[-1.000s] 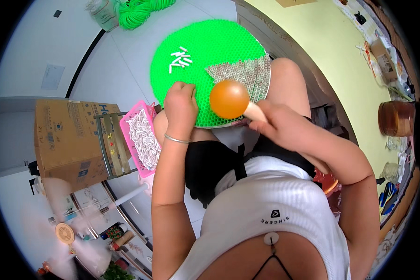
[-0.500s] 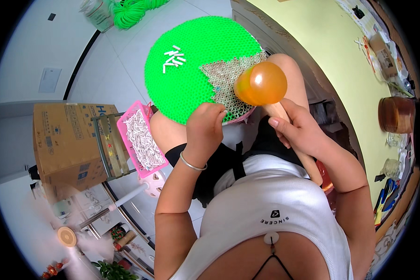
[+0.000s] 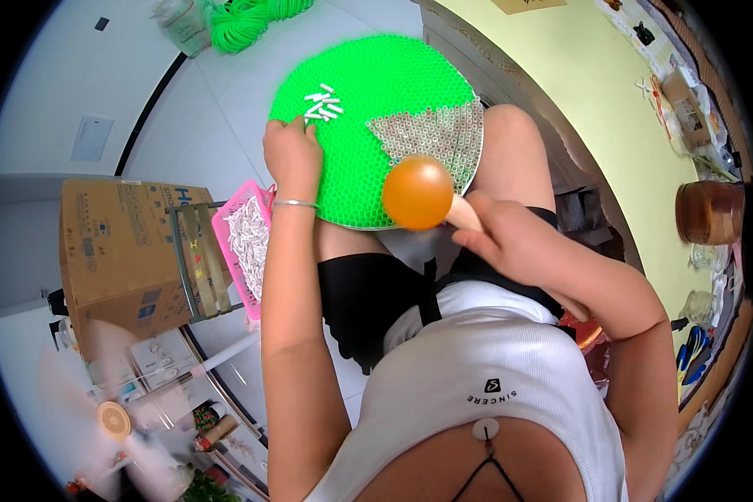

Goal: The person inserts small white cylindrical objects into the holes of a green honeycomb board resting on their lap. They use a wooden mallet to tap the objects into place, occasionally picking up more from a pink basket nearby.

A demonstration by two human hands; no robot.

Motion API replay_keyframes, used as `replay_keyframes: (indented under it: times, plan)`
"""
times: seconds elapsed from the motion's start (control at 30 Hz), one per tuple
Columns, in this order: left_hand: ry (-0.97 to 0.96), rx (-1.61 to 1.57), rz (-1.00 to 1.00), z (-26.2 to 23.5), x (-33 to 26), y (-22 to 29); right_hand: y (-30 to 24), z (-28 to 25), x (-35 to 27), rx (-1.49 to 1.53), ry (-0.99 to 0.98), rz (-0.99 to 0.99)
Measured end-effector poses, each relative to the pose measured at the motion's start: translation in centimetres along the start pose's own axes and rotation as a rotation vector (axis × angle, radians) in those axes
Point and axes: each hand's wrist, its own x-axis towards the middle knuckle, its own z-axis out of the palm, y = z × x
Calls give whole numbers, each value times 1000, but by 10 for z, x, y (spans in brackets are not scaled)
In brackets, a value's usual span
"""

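A round green board (image 3: 376, 109) with a dense grid of holes rests on my lap. A wedge of it (image 3: 431, 134) at the right is filled with pale small tubes. A loose pile of white tubes (image 3: 322, 102) lies on its upper left. My left hand (image 3: 293, 155) rests on the board's left edge, fingertips just beside that pile. My right hand (image 3: 514, 243) grips the wooden handle of an orange round-headed mallet (image 3: 418, 194), whose head hovers over the board's lower right edge.
A pink basket (image 3: 251, 238) full of white tubes stands to my left beside a cardboard box (image 3: 117, 251). Green cord (image 3: 247, 21) lies on the floor beyond the board. A brown jar (image 3: 711, 213) sits on the yellow surface at right.
My left hand has moved up from the board's lower edge to the pile of white tubes. The mallet head has come down from the board's right rim toward its lower edge.
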Motion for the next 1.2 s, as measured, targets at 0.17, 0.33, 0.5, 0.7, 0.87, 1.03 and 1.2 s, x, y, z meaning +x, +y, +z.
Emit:
replay_keyframes:
  times: [0.17, 0.33, 0.5, 0.7, 0.87, 1.03, 1.2]
  plan:
    - [17, -101, -23, -2, -4, 2, -5, -19, -10, 528, 5, 308]
    - [-54, -657, -196, -48, -42, 38, 5, -19, -15, 644, 76, 398]
    - [-241, -847, -81, -78, -100, 95, 10, -17, -14, 660, 43, 366]
    - [-124, -709, 232, -61, -103, 103, 9, -17, -14, 647, 46, 362]
    - [-213, -479, 418, -66, -94, 108, 8, -16, -16, 633, 49, 356]
    - [-566, -726, -52, -81, -82, 106, -4, -22, -19, 488, 29, 228]
    - [107, -337, 194, -32, -20, 46, -16, -9, -18, 237, 44, -80]
